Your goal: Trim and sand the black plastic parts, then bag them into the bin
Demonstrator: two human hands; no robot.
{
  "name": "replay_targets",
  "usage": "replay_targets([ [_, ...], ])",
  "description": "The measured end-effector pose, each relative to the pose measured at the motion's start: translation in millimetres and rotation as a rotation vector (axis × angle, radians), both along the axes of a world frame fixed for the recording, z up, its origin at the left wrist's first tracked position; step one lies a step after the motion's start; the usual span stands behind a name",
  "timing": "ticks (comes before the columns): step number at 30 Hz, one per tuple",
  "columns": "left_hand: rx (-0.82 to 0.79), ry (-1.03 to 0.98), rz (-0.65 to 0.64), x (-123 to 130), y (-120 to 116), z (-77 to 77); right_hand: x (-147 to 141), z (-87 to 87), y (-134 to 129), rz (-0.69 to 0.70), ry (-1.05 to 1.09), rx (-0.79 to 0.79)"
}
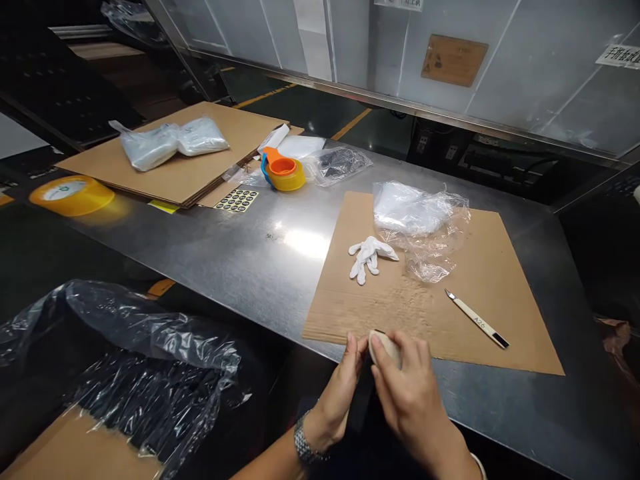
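Observation:
Near the front edge of the metal table, my right hand [410,387] is closed around a small beige block [384,348] with a dark top edge. My left hand [340,393] is just left of it, fingers curled together; whether something thin is pinched there is hidden. Beyond both hands lies a flat cardboard sheet [480,267]. On it are a white glove [370,257], a clear plastic bag with white contents [413,208], and a craft knife [477,319] marked A26, its blade pointing to the upper left.
Stacked cardboard [175,170] at the back left bears two plastic-wrapped packs [173,141]. A tape dispenser [283,170], a sticker sheet [237,200] and a yellow tape roll [73,195] lie around it. An open plastic-lined box [145,387] stands below left; a panel [350,47] hangs behind.

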State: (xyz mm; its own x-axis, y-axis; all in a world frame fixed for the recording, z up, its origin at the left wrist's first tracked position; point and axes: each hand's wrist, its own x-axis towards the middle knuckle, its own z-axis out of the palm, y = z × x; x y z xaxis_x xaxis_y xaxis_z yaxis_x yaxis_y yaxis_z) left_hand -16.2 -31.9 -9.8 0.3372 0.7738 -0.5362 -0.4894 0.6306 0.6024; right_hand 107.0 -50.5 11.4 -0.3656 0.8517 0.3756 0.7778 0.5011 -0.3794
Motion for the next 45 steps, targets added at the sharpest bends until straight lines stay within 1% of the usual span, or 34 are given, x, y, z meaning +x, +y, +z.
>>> replay_targets([
  [3,-0.17,-0.186,0.001,-8,5,-0.1,-18,0.5,-10,0.092,-0.073,0.056],
  [6,-0.287,-0.349,-0.017,-14,11,-3.7,-27,-5.0,-24,0.135,-0.013,0.178],
  [8,-0.39,-0.422,-0.07,-15,13,-7.9,-26,-10.7,-30,0.153,0.044,0.209],
  [11,-0.533,-0.564,-0.119,-13,14,-14.3,-14,-20.9,-34,0.162,0.125,0.181],
  [13,-0.54,-0.638,-0.102,-12,14,-16.1,-4,-26.9,-36,0.138,0.183,0.132],
  [15,-0.541,-0.654,-0.085,-10,14,-15.0,2,-31.1,-37,0.098,0.23,0.084],
  [17,-0.551,-0.631,-0.014,-8,14,-11.9,3,-33.3,-39,0.079,0.249,0.086],
  [20,-0.543,-0.568,0.175,-3,17,-6.8,-7,-36.0,-45,0.051,0.212,0.176],
  [21,-0.547,-0.562,0.21,-2,19,-5.7,-10,-37.4,-47,0.025,0.189,0.209],
  [23,-0.579,-0.584,0.204,0,21,-5.0,-13,-41.6,-49,-0.037,0.162,0.278],
  [25,-0.589,-0.603,0.18,-2,23,-5.8,-6,-47.2,-49,-0.058,0.161,0.341],
  [27,-0.52,-0.569,0.158,-6,23,-7.1,12,-54.1,-44,-0.09,0.137,0.367],
  [29,-0.347,-0.464,0.079,-11,19,-7.9,35,-61.7,-31,-0.177,0.085,0.312],
  [30,-0.217,-0.383,0.032,-14,17,-8.0,47,-65.6,-22,-0.231,0.054,0.271],
  [32,0.094,-0.19,-0.052,-18,12,-7.8,68,-72.1,-1,-0.317,-0.004,0.176],
  [34,0.387,-0.013,-0.1,-22,8,-7.8,81,-74.1,19,-0.355,-0.066,0.106],
  [35,0.495,0.052,-0.12,-24,7,-8.2,84,-72.3,26,-0.372,-0.094,0.087],
  [37,0.631,0.186,-0.142,-26,4,-9.7,82,-62.5,31,-0.397,-0.089,0.057],
  [38,0.669,0.275,-0.135,-26,2,-10.4,77,-54.9,30,-0.39,-0.037,0.015],
  [39,0.695,0.375,-0.122,-26,1,-10.8,70,-46.4,26,-0.353,0.045,-0.063],
  [41,0.739,0.563,-0.119,-23,-3,-9.7,52,-29.6,14,-0.199,0.266,-0.274],
  [42,0.766,0.616,-0.142,-21,-5,-7.9,43,-22.7,8,-0.124,0.364,-0.348],
  [43,0.798,0.632,-0.182,-20,-6,-5.4,35,-17.4,3,-0.09,0.448,-0.391],
  [44,0.822,0.625,-0.223,-19,-8,-2.3,28,-13.6,-1,-0.099,0.52,-0.409],
  [45,0.828,0.614,-0.243,-19,-9,1.2,23,-11.2,-3,-0.142,0.592,-0.421],
])
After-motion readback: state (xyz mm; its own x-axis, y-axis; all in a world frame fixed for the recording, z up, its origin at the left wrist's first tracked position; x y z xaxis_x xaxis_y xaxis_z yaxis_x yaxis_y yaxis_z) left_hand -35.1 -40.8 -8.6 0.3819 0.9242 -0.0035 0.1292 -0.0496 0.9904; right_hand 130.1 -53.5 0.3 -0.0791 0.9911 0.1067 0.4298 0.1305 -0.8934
